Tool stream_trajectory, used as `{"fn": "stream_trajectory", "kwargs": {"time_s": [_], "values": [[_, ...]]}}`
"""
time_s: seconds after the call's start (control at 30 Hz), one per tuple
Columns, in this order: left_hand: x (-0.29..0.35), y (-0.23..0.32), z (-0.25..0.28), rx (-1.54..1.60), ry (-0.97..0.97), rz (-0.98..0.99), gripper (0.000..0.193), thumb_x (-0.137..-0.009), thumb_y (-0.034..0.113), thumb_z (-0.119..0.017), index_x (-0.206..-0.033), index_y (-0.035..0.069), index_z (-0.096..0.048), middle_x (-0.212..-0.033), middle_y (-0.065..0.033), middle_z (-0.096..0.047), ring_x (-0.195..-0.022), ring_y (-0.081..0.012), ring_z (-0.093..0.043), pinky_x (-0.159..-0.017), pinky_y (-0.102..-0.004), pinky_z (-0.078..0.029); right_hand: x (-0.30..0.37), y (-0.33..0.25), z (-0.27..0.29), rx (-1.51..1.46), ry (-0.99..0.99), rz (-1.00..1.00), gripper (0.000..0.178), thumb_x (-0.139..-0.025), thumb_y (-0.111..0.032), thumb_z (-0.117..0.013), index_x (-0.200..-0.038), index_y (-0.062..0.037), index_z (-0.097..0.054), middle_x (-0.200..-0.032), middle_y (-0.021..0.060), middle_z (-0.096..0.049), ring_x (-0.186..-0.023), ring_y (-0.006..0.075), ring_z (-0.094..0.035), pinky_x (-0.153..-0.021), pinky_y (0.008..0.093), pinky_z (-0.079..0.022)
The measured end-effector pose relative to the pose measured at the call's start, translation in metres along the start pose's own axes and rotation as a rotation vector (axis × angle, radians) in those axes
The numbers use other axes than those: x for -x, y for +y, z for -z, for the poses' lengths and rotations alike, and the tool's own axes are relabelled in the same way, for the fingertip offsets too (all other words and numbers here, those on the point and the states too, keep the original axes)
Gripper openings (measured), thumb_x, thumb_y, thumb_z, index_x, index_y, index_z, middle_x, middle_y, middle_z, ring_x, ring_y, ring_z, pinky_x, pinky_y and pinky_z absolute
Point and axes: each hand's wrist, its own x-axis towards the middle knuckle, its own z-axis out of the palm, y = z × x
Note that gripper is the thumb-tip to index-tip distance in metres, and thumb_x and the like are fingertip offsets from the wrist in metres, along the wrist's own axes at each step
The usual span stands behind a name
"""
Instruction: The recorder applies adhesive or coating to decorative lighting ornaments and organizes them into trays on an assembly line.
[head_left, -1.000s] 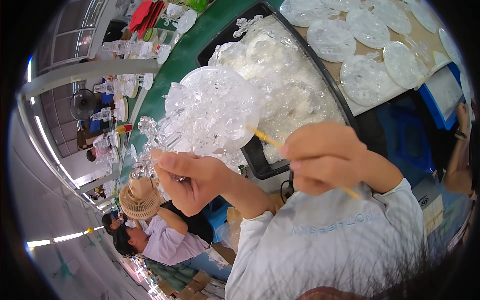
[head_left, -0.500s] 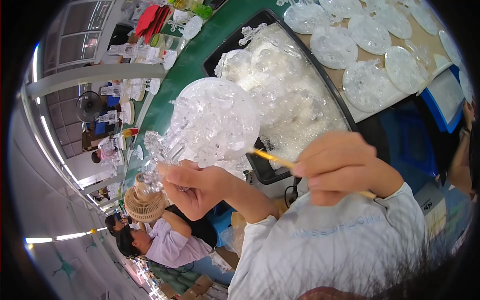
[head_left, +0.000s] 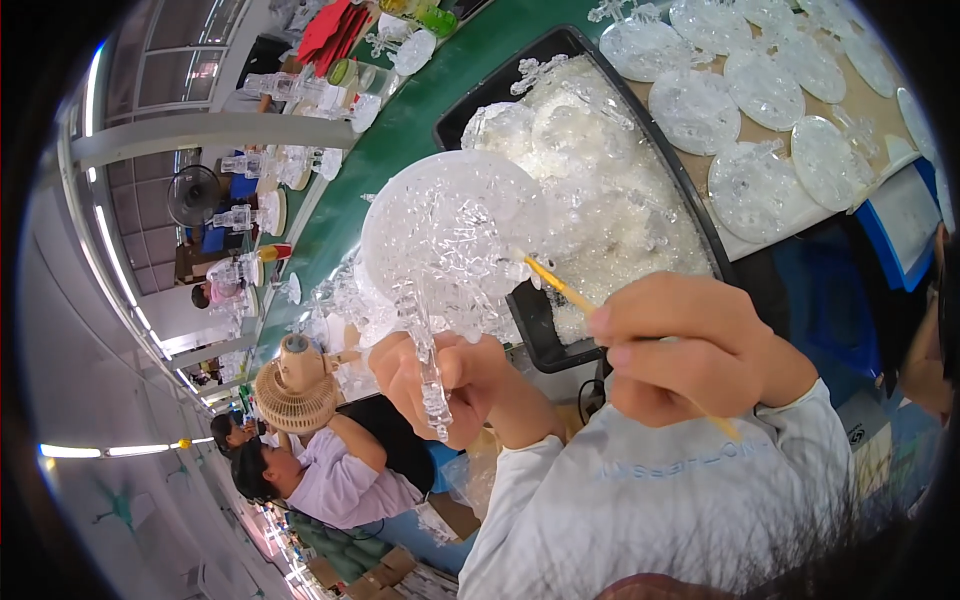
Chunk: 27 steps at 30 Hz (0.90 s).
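My left hand [head_left: 440, 385] is closed around the clear stem of a transparent ornament with a round, frosted disc base [head_left: 455, 215], tilted up in front of me. Clear plastic decoration covers parts of the disc. Between the fingers of my right hand [head_left: 690, 345] is a thin paintbrush [head_left: 560, 285] with a yellow ferrule and wooden handle. Its tip meets the lower right part of the disc. Just behind stands a black tray [head_left: 690, 200] heaped with white glittering granules [head_left: 640, 225], partly hidden by the disc.
Several clear disc-based ornaments [head_left: 777, 90] lie on a board at the upper right, near a blue bin [head_left: 900, 220]. A small beige fan [head_left: 297, 390] stands left of my left hand. More ornaments line the green table [head_left: 345, 190]; co-workers [head_left: 320, 475] sit at lower left.
The ornament has turned in my left hand, so its stem now points down toward me. My left hand has shifted right, and the brush tip sits higher against the disc.
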Motion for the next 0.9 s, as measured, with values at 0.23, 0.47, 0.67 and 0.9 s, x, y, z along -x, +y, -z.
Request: {"fn": "stream_trajectory", "kwargs": {"time_s": [0.23,0.47,0.67,0.9], "values": [[0.001,-0.001,-0.004,0.007,0.0,0.059,0.029,-0.101,0.018,-0.055,-0.089,-0.008,-0.055,-0.054,-0.0078,-0.048,-0.048,-0.0197,-0.042,-0.048,-0.0341,-0.034,-0.004,0.003,0.004,-0.048,-0.027,-0.12,0.028,-0.063,0.011,-0.067,-0.09,0.0033,-0.061,-0.09,0.0217,-0.067,-0.063,0.0221,-0.067,-0.055,0.0302,-0.057],[-0.021,0.013,-0.021,-0.025,0.033,0.301,0.047,-0.097,0.031,-0.062,-0.068,-0.003,-0.05,-0.048,-0.0087,-0.052,-0.042,-0.0174,-0.053,-0.043,-0.0279,-0.043,-0.01,0.012,0.012,-0.079,0.138,-0.135,0.027,-0.06,0.015,-0.057,-0.084,0.0027,-0.061,-0.085,0.0206,-0.067,-0.063,0.0211,-0.068,-0.055,0.0291,-0.058],[-0.023,0.014,-0.018,-0.018,-0.021,0.374,0.049,-0.096,0.038,-0.063,-0.074,-0.005,-0.057,-0.048,-0.0082,-0.054,-0.042,-0.0149,-0.054,-0.044,-0.0255,-0.045,-0.015,0.021,0.009,-0.091,-0.031,-0.106,0.028,-0.062,0.012,-0.06,-0.087,-0.0001,-0.061,-0.086,0.0175,-0.068,-0.062,0.0219,-0.068,-0.055,0.0289,-0.057],[-0.02,0.012,-0.009,-0.015,-0.059,0.376,0.043,-0.098,0.033,-0.061,-0.08,-0.005,-0.057,-0.053,-0.008,-0.053,-0.048,-0.0135,-0.051,-0.049,-0.0258,-0.042,-0.01,0.024,0.008,-0.114,-0.057,-0.101,0.027,-0.063,0.011,-0.063,-0.088,0.0005,-0.061,-0.087,0.0185,-0.068,-0.064,0.0223,-0.068,-0.057,0.0295,-0.057]]}}
